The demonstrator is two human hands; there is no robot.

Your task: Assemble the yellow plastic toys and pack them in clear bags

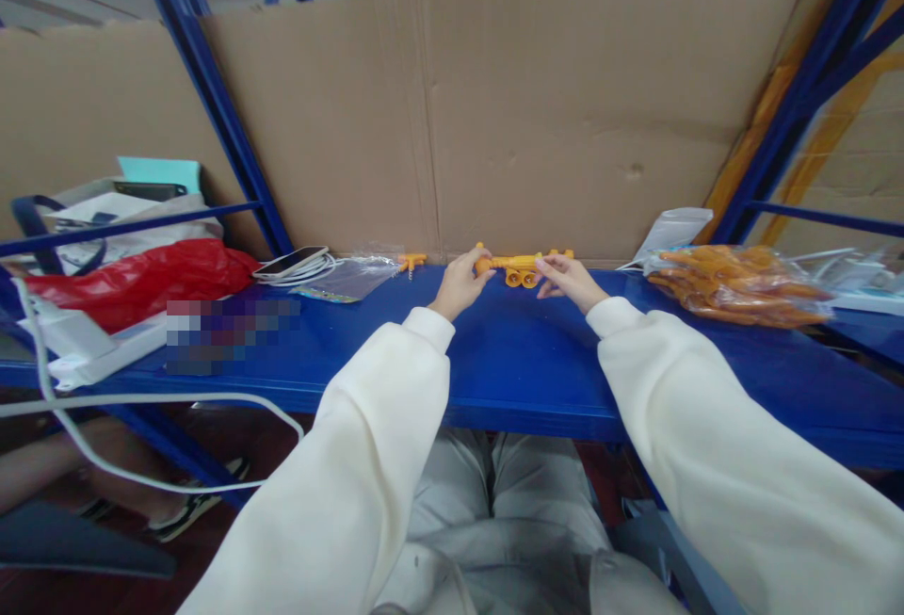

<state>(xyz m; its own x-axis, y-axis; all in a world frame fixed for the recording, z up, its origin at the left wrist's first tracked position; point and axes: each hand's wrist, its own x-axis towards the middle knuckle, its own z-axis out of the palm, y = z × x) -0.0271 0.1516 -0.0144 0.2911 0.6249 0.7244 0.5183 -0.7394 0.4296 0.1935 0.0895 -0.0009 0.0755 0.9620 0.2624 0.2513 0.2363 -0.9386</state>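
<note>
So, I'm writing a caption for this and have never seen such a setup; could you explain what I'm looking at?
There is no machine here: you see a person's own bare hands. The single picture comes from a camera worn on the head, looking forward and down past white sleeves. The left hand holds one end of a yellow plastic piece; the right hand has its fingers near the other end, though its exact grip is too small to tell. On the blue shelf, farther left, are a small orange piece, a clear bag and a phone. To the right lies a bag of orange parts.
</note>
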